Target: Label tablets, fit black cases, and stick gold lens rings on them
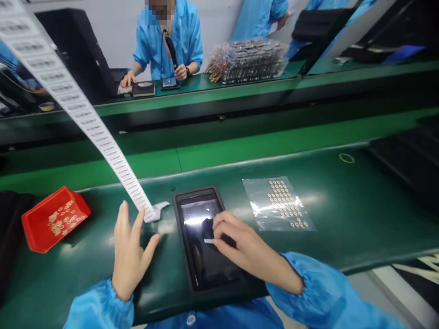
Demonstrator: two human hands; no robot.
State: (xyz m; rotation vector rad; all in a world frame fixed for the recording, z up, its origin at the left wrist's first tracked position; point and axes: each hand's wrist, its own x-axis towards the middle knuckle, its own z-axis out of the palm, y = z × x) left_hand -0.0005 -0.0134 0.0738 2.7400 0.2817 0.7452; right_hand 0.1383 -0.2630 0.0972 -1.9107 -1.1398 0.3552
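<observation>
A tablet with a black screen lies in a dark frame on the green table. Over its screen my right hand pinches a small white label between thumb and fingers. My left hand is open, fingers spread, just left of the tablet. Close to its fingertips, a long strip of barcode labels slants down from the upper left. The strip's lower end meets a curled piece of white backing near the table surface.
A red bin with small ring-shaped pieces stands at the left. Right of the tablet lies a clear sheet bearing rows of similar pieces. A rubber band lies farther right. Across the gap, a co-worker handles devices beside stacked trays.
</observation>
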